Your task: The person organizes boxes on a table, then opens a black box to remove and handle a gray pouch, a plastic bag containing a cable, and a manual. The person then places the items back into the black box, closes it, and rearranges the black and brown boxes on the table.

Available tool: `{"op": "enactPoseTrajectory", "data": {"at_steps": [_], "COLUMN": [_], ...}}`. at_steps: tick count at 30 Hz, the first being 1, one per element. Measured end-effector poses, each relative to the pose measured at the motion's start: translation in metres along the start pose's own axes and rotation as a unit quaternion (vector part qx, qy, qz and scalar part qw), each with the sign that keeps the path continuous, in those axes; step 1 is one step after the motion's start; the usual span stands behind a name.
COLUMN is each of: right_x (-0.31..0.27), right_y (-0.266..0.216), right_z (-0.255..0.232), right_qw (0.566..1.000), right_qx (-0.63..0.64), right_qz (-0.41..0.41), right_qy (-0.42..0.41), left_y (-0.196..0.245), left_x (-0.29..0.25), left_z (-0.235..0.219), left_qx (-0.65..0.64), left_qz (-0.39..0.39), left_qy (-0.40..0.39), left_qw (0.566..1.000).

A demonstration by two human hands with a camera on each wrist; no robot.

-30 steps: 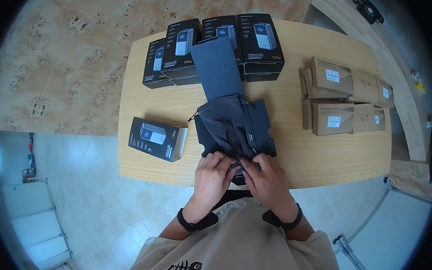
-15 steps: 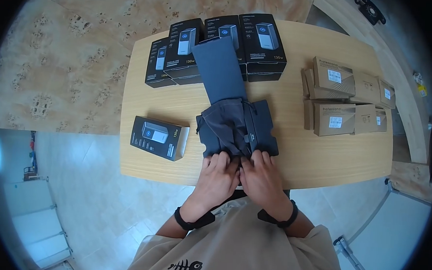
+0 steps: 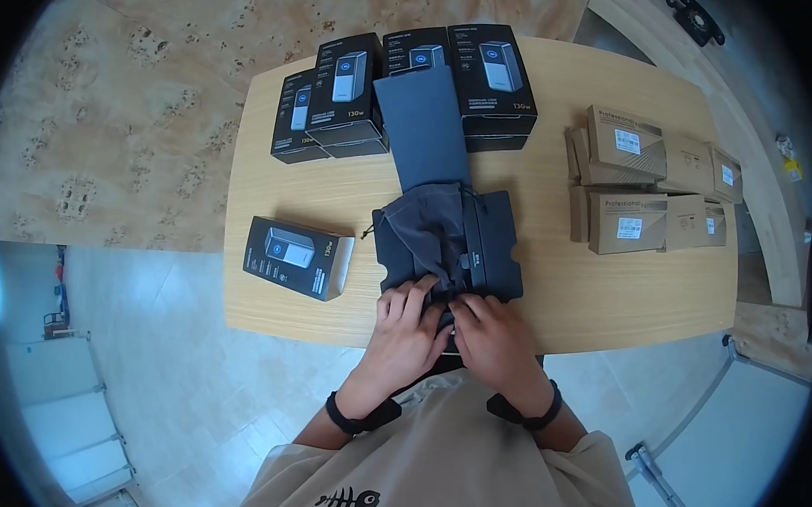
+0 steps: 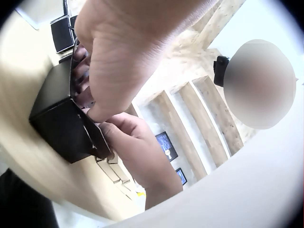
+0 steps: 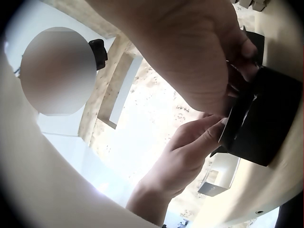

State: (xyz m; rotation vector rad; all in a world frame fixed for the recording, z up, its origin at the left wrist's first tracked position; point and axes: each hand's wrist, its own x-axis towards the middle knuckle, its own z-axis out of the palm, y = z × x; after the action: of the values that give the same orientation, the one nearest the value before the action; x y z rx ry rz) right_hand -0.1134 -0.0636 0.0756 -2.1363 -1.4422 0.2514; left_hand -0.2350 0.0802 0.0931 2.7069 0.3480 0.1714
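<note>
In the head view, a dark grey drawstring pouch [image 3: 423, 225] lies across an opened black box [image 3: 496, 249], its long lid flap [image 3: 426, 131] standing out at the far end. My left hand [image 3: 404, 325] and right hand [image 3: 493, 339] meet at the near end, pinching the pouch's gathered cloth with bent fingers. The left wrist view has my left fingers [image 4: 81, 71] reaching inside the box [image 4: 61, 135]. There the right thumb lies by a loose front flap [image 4: 97, 137]. Most fingertips are hidden behind the box walls.
Several black printed boxes [image 3: 346, 81] stand along the back of the table, close to the lid flap. Another printed box [image 3: 295, 259] lies to the left. Brown cartons [image 3: 628, 224] are stacked at the right. The table's near edge [image 3: 603, 342] runs beneath my forearms.
Both hands drew slightly toward my body, then shifted forward again. My left fingers now reach farther over the pouch. The lid flap and box have swung a little to the right.
</note>
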Motion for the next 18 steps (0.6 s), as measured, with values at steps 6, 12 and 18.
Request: {"op": "enactPoseTrajectory", "data": {"at_steps": [6,12,18], "right_x": [0.003,0.003,0.001], "right_y": [0.001,0.001,0.001], "right_z": [0.002,0.001,0.000], "right_qw": [0.999,1.000,1.000], "right_qx": [-0.023,-0.006,0.001], "right_qz": [0.009,0.005,0.007], "right_qy": [-0.025,0.001,0.011], "left_y": [-0.019,-0.027,-0.026], "left_x": [0.011,0.054,0.053], "left_z": [-0.016,-0.033,-0.036], "left_qx": [-0.081,0.040,-0.031], "left_qz": [0.002,-0.108,-0.088], "left_qy": [0.007,0.170,0.066], "left_qw": [0.997,0.979,0.994]}}
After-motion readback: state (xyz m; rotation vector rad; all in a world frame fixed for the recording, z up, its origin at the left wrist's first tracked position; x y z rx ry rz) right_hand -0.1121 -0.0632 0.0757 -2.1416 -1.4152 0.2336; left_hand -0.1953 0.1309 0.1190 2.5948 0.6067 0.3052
